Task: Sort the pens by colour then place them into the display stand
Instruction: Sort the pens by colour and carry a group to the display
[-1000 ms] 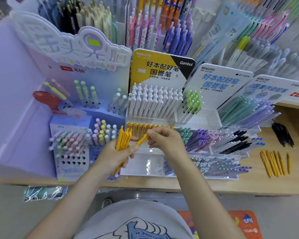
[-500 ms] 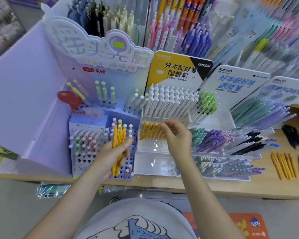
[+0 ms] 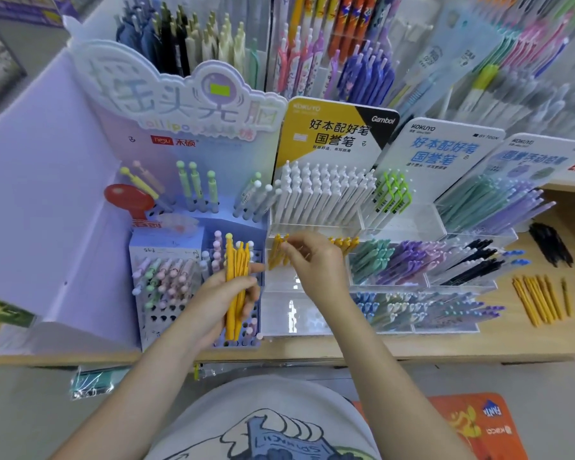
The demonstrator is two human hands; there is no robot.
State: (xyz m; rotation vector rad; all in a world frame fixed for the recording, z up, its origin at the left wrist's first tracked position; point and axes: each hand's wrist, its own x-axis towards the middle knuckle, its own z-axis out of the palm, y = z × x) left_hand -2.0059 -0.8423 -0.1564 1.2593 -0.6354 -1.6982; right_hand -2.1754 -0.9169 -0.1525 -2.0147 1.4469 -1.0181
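Observation:
My left hand (image 3: pixel 218 305) grips a bundle of several yellow pens (image 3: pixel 236 280), held upright in front of the blue holed stand. My right hand (image 3: pixel 319 265) reaches into the left compartment of the clear acrylic display stand (image 3: pixel 279 330). Its thumb and fingertips pinch a yellow pen (image 3: pixel 275 255) among the yellow pens standing there. More yellow pens (image 3: pixel 344 243) show behind the right hand. Neighbouring compartments hold teal pens (image 3: pixel 369 258), purple pens (image 3: pixel 409 260) and black pens (image 3: pixel 472 262).
Loose yellow pens (image 3: pixel 538 300) and loose black pens (image 3: pixel 550 244) lie on the wooden counter at the right. A blue holed stand (image 3: pixel 166 293) with pastel pens sits to the left. White pens (image 3: pixel 319 197) fill the tier behind. Racks of pens rise at the back.
My right hand took a yellow pen from the bundle, carried it to the clear stand's left compartment and lowered it among the pens there. The left hand kept its bundle.

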